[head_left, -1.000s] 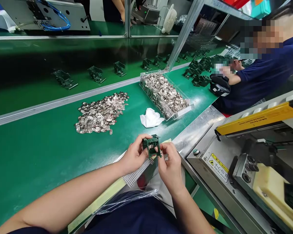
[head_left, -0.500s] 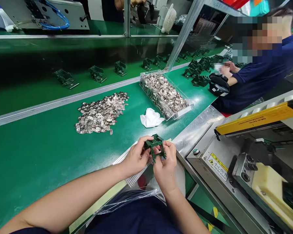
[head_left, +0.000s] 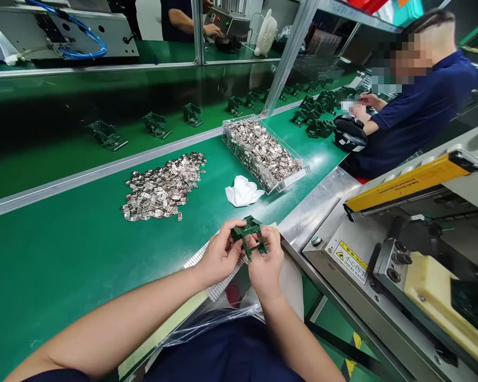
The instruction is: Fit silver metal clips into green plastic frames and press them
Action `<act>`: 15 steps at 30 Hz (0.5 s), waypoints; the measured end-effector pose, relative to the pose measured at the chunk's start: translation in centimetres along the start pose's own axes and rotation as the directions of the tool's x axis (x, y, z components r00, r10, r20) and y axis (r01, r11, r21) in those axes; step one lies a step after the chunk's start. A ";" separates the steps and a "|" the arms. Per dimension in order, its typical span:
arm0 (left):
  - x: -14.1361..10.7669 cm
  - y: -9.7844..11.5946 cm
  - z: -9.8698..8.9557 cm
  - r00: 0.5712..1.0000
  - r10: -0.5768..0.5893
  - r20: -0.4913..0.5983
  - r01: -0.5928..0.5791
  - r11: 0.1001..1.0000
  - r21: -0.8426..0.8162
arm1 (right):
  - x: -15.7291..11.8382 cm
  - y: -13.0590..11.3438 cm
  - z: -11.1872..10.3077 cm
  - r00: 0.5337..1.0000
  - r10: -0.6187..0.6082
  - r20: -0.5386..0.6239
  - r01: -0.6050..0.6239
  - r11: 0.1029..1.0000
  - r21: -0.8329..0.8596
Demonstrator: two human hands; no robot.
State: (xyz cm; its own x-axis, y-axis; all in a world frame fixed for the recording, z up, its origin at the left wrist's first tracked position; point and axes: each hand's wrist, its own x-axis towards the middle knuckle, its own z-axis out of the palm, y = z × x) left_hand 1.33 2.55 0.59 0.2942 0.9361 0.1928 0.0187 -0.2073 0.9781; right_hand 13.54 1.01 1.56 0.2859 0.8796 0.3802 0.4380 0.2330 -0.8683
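Observation:
Between my two hands is a dark green plastic frame (head_left: pixel 250 233), open in the middle and held above the near edge of the bench. My left hand (head_left: pixel 222 254) pinches its left side with thumb and fingers. On the other side, my right hand (head_left: pixel 266 262) grips it, fingertips partly hidden behind it. Beneath my hands lies a sheet with rows of small pale pieces (head_left: pixel 223 284). Farther off are a loose heap of small silvery metal pieces (head_left: pixel 159 188) and a clear plastic tray (head_left: pixel 289 184) full of similar pieces.
A crumpled white cloth (head_left: pixel 244 191) rests near the tray. Several green frames (head_left: pixel 156 124) stand on the belt beyond the metal rail. At right are a machine with a yellow bar (head_left: pixel 410 183) and a seated co-worker (head_left: pixel 430 106). Another person's arm shows behind.
The view has shifted slightly. Both hands keep hold of the green frame in nearly the same pose. Behind the bench, the other person's hand has moved lower, beside a machine.

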 end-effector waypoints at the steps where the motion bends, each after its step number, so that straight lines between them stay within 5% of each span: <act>1: -0.1 0.0 0.0 1.000 -0.004 0.011 0.004 1.000 -0.012 | 0.0 0.1 -0.2 1.000 0.014 -0.001 -0.014 0.999 0.032; 7: 0.0 0.1 -0.7 0.998 -0.044 0.041 0.041 0.998 0.055 | -0.3 0.6 -3.6 0.979 0.090 0.180 -0.135 0.959 0.251; 11: -0.2 1.7 0.1 0.979 -0.047 0.199 0.019 0.990 0.142 | -0.9 0.1 -7.5 0.939 -0.153 0.309 0.098 0.978 0.185; 15: 0.4 4.5 3.4 0.877 -0.016 0.480 -0.061 0.988 0.145 | -1.8 -0.4 -12.9 0.915 -0.327 0.237 0.295 0.942 0.160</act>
State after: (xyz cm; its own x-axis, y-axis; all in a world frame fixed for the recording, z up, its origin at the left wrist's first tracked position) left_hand 4.76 1.01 4.83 0.7167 0.6877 0.1155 0.1391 -0.3033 0.9427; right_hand 23.79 -6.02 5.34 -0.0837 0.8270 0.5559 0.3602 0.5453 -0.7569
